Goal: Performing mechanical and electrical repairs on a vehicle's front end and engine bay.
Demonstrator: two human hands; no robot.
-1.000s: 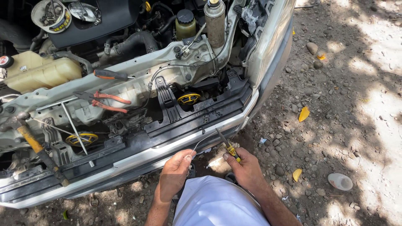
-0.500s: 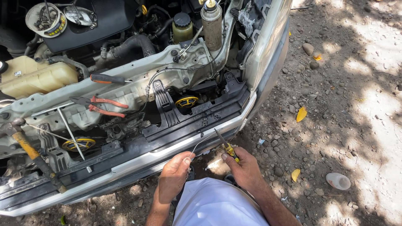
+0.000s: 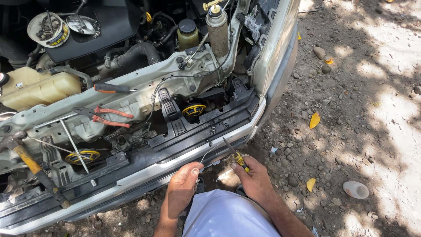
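Gravel ground, right hand (image 3: pixel 254 177) gripping screwdriver (image 3: pixel 234 154)

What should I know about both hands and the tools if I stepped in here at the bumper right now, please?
Left hand: pinches the end of a thin pale wire at the bumper's lower edge.
Right hand: grips a yellow-handled screwdriver, tip aimed at the bumper.
Lying on the engine bay frame: orange-handled pliers, an orange-handled screwdriver, a hammer at the left.
Done: the grille area is open, exposing the black panel.
Left: the wire is loose, held only by the hand.
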